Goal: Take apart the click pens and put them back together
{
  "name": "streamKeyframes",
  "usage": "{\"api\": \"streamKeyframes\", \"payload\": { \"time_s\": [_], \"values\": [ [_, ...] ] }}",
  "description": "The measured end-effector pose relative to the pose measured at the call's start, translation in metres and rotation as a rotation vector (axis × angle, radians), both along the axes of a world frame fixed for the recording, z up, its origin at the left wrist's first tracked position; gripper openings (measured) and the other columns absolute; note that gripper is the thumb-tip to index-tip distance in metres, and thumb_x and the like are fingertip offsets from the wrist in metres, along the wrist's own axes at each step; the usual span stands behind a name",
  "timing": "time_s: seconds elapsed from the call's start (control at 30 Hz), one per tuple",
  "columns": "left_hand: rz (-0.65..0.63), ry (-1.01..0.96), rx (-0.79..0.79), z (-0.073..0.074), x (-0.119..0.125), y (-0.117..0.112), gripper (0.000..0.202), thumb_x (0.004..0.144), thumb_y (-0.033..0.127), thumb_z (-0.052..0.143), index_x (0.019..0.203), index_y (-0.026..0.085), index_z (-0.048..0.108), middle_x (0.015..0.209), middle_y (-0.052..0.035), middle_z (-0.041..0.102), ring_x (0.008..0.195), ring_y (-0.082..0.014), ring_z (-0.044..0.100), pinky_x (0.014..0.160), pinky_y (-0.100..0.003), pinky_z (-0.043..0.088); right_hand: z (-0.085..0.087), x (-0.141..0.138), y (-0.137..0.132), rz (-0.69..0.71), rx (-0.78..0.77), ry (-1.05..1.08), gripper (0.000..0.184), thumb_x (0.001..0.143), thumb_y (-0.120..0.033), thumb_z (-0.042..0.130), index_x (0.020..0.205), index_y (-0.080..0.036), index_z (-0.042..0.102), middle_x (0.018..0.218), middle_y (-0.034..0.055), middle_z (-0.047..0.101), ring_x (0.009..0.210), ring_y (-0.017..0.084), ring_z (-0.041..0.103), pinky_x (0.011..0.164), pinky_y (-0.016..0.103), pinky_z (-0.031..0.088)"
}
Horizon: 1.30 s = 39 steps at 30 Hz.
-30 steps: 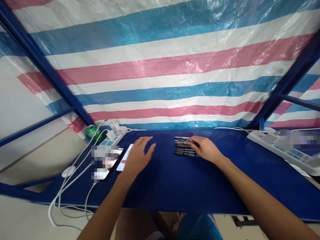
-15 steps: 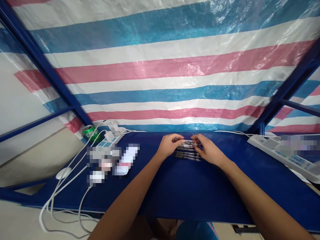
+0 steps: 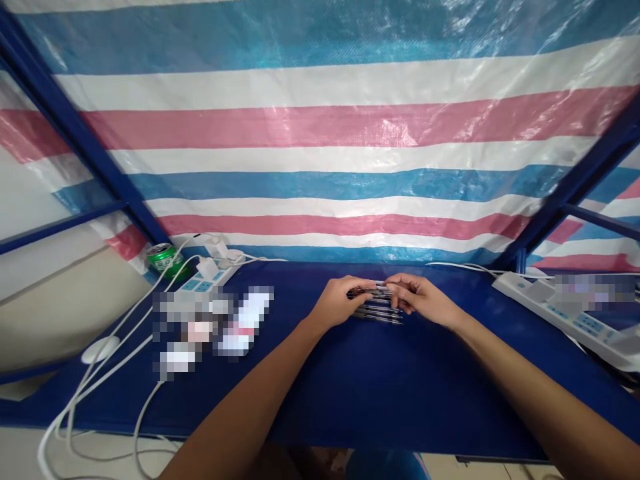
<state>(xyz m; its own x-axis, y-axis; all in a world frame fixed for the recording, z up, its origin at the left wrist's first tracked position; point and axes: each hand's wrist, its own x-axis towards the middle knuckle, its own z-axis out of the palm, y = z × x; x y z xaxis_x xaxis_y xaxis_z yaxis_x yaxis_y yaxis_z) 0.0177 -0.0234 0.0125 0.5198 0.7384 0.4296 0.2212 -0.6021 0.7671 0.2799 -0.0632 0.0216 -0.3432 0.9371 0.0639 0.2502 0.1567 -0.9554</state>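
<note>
Several dark pens (image 3: pixel 380 313) lie side by side in a row on the blue table (image 3: pixel 350 373), near its far middle. My left hand (image 3: pixel 339 303) and my right hand (image 3: pixel 423 299) meet just above that row. Both pinch the ends of one pen (image 3: pixel 379 290), lifted slightly over the others, with the left fingers at its left end and the right fingers at its right end.
A white power strip (image 3: pixel 203 280) with plugs and white cables (image 3: pixel 100 387) lies at the left, beside a green can (image 3: pixel 163 257). Blurred flat items (image 3: pixel 210 323) rest left of centre. Another power strip (image 3: pixel 565 310) sits at the right. A striped tarp (image 3: pixel 325 133) hangs behind.
My left hand moved from near the blurred items at the left over to the pens. Both hands now pinch one pen and have raised it a little.
</note>
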Motion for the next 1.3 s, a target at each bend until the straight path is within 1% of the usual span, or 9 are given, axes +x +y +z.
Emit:
{"api": "streamKeyframes", "payload": {
  "time_s": [0.13, 0.27, 0.47, 0.53, 0.63, 0.77, 0.93, 1.1, 1.3],
  "values": [
    [0.048, 0.014, 0.062, -0.001, -0.005, -0.001, 0.024, 0.094, 0.024, 0.073, 0.117, 0.027, 0.080, 0.118, -0.0043, 0.080, 0.104, -0.0210, 0.075, 0.101, -0.038, 0.058, -0.009, 0.003, -0.002, -0.043, -0.014, 0.021, 0.054, 0.081, -0.058, 0.085, 0.118, -0.024, 0.065, 0.088, 0.0021, 0.073, 0.060, 0.012, 0.058, 0.051, 0.025, 0.044],
    [0.050, -0.009, 0.073, -0.004, -0.007, -0.001, 0.022, 0.095, 0.024, 0.074, 0.115, 0.026, 0.080, 0.114, -0.0036, 0.080, 0.099, -0.0194, 0.075, 0.097, -0.036, 0.059, -0.015, 0.005, -0.002, -0.069, -0.066, -0.019, 0.053, 0.095, -0.070, 0.062, 0.099, -0.018, 0.071, 0.073, 0.0039, 0.069, 0.052, 0.012, 0.056, 0.046, 0.026, 0.039],
    [0.081, -0.023, 0.042, -0.008, -0.008, -0.001, 0.023, 0.093, 0.024, 0.076, 0.115, 0.026, 0.080, 0.110, -0.0035, 0.081, 0.093, -0.0185, 0.074, 0.091, -0.035, 0.059, -0.015, 0.006, -0.003, -0.123, 0.046, -0.040, 0.063, 0.079, -0.062, 0.085, 0.125, -0.024, 0.065, 0.091, 0.0016, 0.071, 0.060, 0.013, 0.059, 0.052, 0.027, 0.048],
    [0.085, -0.029, 0.026, -0.008, -0.009, 0.000, 0.023, 0.093, 0.024, 0.075, 0.116, 0.026, 0.080, 0.111, -0.0035, 0.081, 0.094, -0.0186, 0.074, 0.092, -0.035, 0.059, -0.016, 0.006, -0.004, -0.107, 0.035, -0.056, 0.050, 0.089, -0.066, 0.073, 0.111, -0.022, 0.069, 0.079, 0.0003, 0.068, 0.052, 0.011, 0.053, 0.048, 0.026, 0.044],
    [0.074, -0.040, 0.013, -0.008, -0.012, 0.001, 0.022, 0.094, 0.027, 0.074, 0.116, 0.026, 0.080, 0.114, -0.0041, 0.080, 0.099, -0.0198, 0.074, 0.095, -0.037, 0.060, -0.018, 0.002, -0.008, -0.105, 0.008, -0.120, 0.050, 0.099, -0.069, 0.057, 0.103, -0.021, 0.070, 0.069, -0.0002, 0.065, 0.047, 0.012, 0.050, 0.046, 0.027, 0.041],
    [0.053, -0.040, -0.020, -0.008, -0.013, 0.003, 0.022, 0.096, 0.030, 0.072, 0.116, 0.024, 0.079, 0.116, -0.0061, 0.080, 0.103, -0.0213, 0.075, 0.095, -0.037, 0.061, -0.010, -0.002, -0.011, -0.146, 0.213, -0.150, 0.045, 0.092, -0.063, 0.071, 0.113, -0.024, 0.069, 0.095, 0.0043, 0.075, 0.076, 0.020, 0.067, 0.068, 0.031, 0.054],
    [0.000, 0.004, 0.045, -0.003, -0.014, 0.002, 0.021, 0.093, 0.023, 0.074, 0.113, 0.024, 0.080, 0.113, -0.0054, 0.080, 0.096, -0.0194, 0.075, 0.091, -0.034, 0.061, 0.001, -0.001, -0.017, -0.087, 0.331, -0.406, 0.050, 0.108, -0.058, 0.043, 0.079, -0.022, 0.064, 0.073, 0.0024, 0.067, 0.066, 0.017, 0.061, 0.067, 0.031, 0.048],
    [-0.026, 0.044, 0.104, 0.001, -0.015, 0.001, 0.025, 0.089, 0.017, 0.075, 0.113, 0.025, 0.078, 0.110, -0.0038, 0.079, 0.095, -0.0186, 0.074, 0.089, -0.034, 0.060, -0.002, -0.002, -0.024, -0.070, 0.316, -0.380, 0.033, 0.102, -0.057, 0.060, 0.111, -0.025, 0.064, 0.083, 0.0010, 0.071, 0.070, 0.019, 0.064, 0.064, 0.029, 0.048],
    [-0.028, 0.076, 0.118, 0.003, -0.016, 0.002, 0.026, 0.086, 0.013, 0.074, 0.109, 0.025, 0.076, 0.108, -0.0020, 0.078, 0.095, -0.0184, 0.073, 0.088, -0.033, 0.060, -0.002, -0.008, -0.027, -0.039, 0.414, -0.502, 0.032, 0.110, -0.046, 0.049, 0.097, -0.024, 0.068, 0.085, 0.0028, 0.072, 0.075, 0.019, 0.066, 0.069, 0.031, 0.047]
  ]
}}
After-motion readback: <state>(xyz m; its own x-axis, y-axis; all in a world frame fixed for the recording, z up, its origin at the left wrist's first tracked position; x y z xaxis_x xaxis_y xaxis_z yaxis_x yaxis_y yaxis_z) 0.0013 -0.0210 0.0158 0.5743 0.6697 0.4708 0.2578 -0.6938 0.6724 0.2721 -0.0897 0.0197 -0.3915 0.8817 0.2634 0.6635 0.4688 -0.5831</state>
